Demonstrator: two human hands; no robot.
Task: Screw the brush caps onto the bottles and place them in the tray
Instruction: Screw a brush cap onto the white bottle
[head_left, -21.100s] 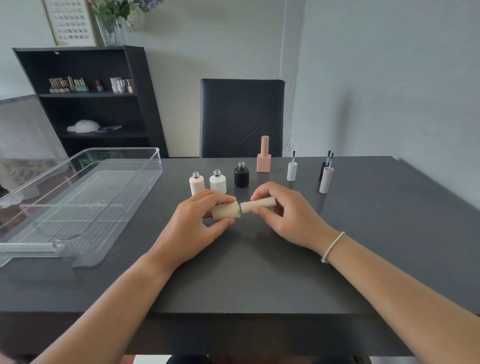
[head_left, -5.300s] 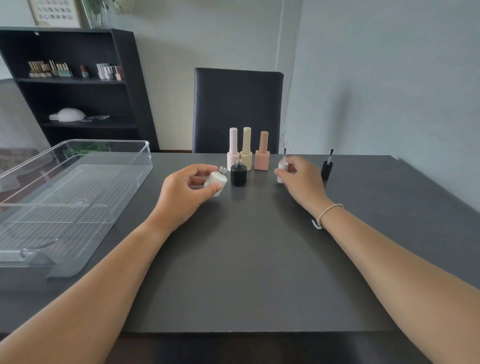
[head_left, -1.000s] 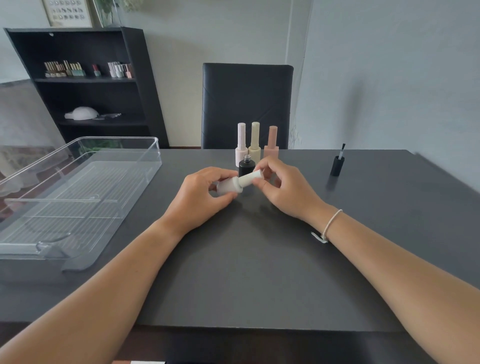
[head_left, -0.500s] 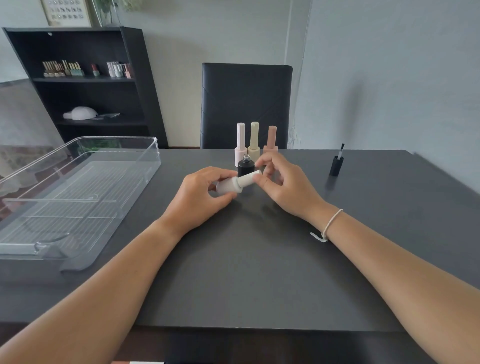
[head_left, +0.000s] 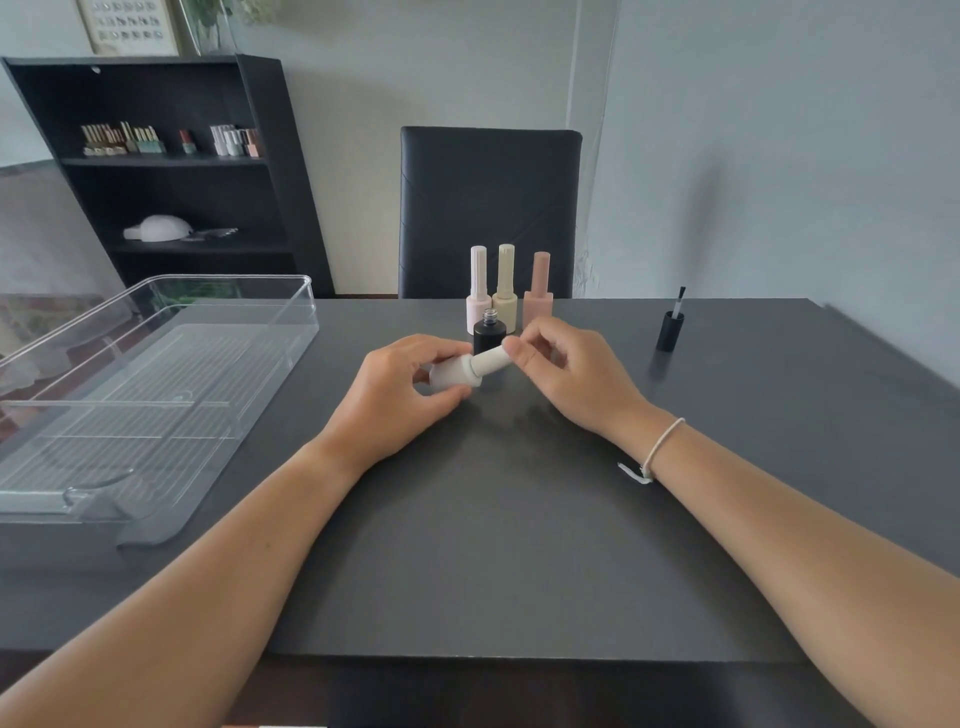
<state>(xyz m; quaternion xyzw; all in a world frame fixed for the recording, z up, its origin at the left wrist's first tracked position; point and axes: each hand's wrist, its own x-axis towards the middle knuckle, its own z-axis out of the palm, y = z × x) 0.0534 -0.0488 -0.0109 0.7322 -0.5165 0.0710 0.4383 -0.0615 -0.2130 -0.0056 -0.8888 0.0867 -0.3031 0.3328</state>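
Observation:
My left hand (head_left: 397, 395) grips a white bottle (head_left: 453, 375) tilted on its side above the dark table (head_left: 519, 545). My right hand (head_left: 566, 374) pinches the white brush cap (head_left: 491, 361) that sits on the bottle's neck. Just behind them an uncapped black bottle (head_left: 487, 335) stands upright. Three capped bottles stand in a row at the back: pale pink (head_left: 478, 291), cream (head_left: 505, 288) and peach (head_left: 538, 291). A black brush cap (head_left: 670, 327) stands alone at the right, brush pointing up. The clear plastic tray (head_left: 156, 395) lies at the left with nothing in it.
A black chair (head_left: 488, 208) stands behind the table's far edge. A black shelf unit (head_left: 156, 166) with small bottles is at the back left. A grey wall runs along the table's right side.
My right fingers have shifted their pinch on the white cap between frames, turning it on the bottle. The left hand stays still with the bottle.

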